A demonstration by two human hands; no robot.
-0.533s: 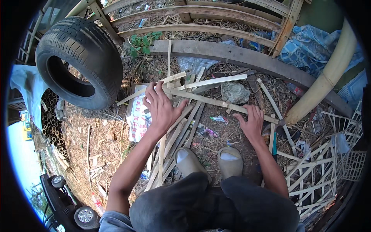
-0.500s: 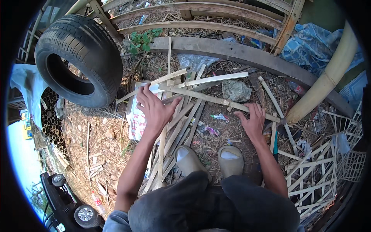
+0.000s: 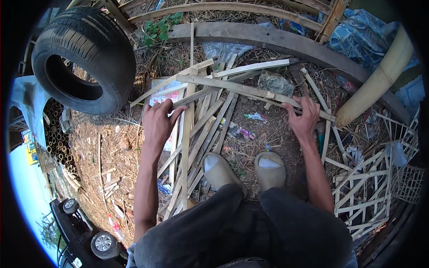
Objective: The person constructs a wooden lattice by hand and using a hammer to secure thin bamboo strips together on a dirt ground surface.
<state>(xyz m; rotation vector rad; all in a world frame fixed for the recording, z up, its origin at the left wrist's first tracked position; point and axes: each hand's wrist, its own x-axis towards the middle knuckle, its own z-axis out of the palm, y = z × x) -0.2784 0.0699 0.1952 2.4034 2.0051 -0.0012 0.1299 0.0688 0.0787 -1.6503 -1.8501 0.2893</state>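
Note:
My right hand [image 3: 304, 117] grips a long pale bamboo slat [image 3: 241, 86] near its right end, fingers over it and thumb at its near side. That slat slants across the pile from upper left to lower right. My left hand [image 3: 158, 123] is at the left edge of the pile, thumb and fingers closing at the left end of a darker slat [image 3: 199, 94]; the exact grip is partly hidden. More split bamboo slats [image 3: 210, 129] lie heaped between the left hand and my feet. Under the left part of the pile lies a printed sheet [image 3: 167, 87].
A tyre [image 3: 82, 62] stands at the far left. A grey beam [image 3: 268, 40] crosses the far side, and a thick bamboo pole [image 3: 380, 82] slants in at right. A rock [image 3: 276, 82] lies behind the held slat. Woven bamboo lattice [image 3: 362, 196] sits near right; a parked vehicle [image 3: 85, 232] is near left.
My left hand has moved left, and its spread fingers have drawn together at a slat's end. My right hand has shifted slightly up and right along the slat. The view has tilted a little.

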